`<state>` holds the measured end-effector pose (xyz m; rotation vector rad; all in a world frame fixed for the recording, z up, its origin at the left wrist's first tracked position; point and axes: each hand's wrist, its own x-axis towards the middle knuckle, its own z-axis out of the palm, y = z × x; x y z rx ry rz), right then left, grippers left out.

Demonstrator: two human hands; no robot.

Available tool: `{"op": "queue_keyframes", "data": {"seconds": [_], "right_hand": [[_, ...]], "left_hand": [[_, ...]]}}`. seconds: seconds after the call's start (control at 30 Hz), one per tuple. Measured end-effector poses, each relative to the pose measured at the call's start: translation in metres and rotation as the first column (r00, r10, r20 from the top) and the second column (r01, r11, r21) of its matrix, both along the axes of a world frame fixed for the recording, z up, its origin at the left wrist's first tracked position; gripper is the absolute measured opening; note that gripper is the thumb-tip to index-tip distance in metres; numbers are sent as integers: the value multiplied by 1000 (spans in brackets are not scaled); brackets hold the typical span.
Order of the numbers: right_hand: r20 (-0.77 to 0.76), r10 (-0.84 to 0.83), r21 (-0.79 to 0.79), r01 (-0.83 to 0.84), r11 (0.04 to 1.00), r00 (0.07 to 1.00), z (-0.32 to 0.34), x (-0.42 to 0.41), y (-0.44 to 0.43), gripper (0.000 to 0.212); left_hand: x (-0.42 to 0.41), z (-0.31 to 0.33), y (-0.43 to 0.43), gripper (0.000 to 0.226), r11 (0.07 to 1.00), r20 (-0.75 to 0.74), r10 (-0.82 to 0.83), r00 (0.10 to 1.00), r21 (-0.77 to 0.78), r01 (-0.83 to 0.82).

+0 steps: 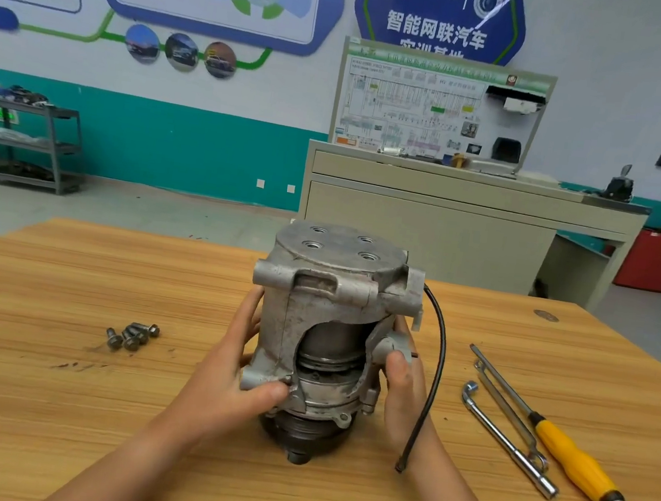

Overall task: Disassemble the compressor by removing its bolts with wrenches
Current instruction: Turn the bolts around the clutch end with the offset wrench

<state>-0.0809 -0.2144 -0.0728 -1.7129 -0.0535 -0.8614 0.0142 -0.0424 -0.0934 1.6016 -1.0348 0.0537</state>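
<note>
Two hands clasp a compressor (pixel 331 292) that stands upright near the middle of a wooden table (pixel 48 402), pulley end down. The left hand (pixel 238 364) wraps the left side of the body, with its thumb pressed on a lower lug. The right hand (pixel 401 390) wraps the right side, with its thumb by a small port fitting. Both hands grip the casting firmly.

The compressor is a cast-metal body, so it is probably heavy, rigid and top-heavy on its narrow pulley (pixel 300 435). Its grey surface looks dull and grimy, so it may be a little slick. The lugs and flat sides look like the safest places to hold. A thin black cable (pixel 435 369) droops from its right side and should not carry any weight.

No tray or box is on the table. Four bolt holes (pixel 340 243) in the top cap are empty. A cutaway window in the housing shows a cylinder and rings inside. Several loose bolts (pixel 132 337) lie in a cluster to the left of the compressor.

To the right lie an L-wrench (pixel 505 440), a slim wrench (pixel 505 408) and a yellow-handled screwdriver (pixel 574 459), all well clear of the hands. A red bin (pixel 653 261) stands far behind, and its contents are out of sight.
</note>
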Motion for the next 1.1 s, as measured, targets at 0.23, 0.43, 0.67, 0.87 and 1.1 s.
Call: {"op": "queue_keyframes", "data": {"seconds": [0.23,0.43,0.67,0.87,1.1], "right_hand": [[-29,36,143,-31,989,999,-5,10,-1,76],[39,-42,167,35,985,998,2,17,3,74],[43,-94,253,80,964,995,8,29,-1,41],[30,-101,281,88,956,994,14,36,-4,32],[10,-44,326,39,945,999,31,45,-8,58]], "left_hand": [[1,-5,-12,93,996,40,21,999,-90,-17],[1,0,-21,84,980,-11,28,1000,-196,-29],[-1,7,-36,75,935,-153,57,987,-338,-107],[3,14,-48,82,916,-196,49,979,-381,-123],[15,26,-56,72,914,-328,-21,944,-389,-115]]}}
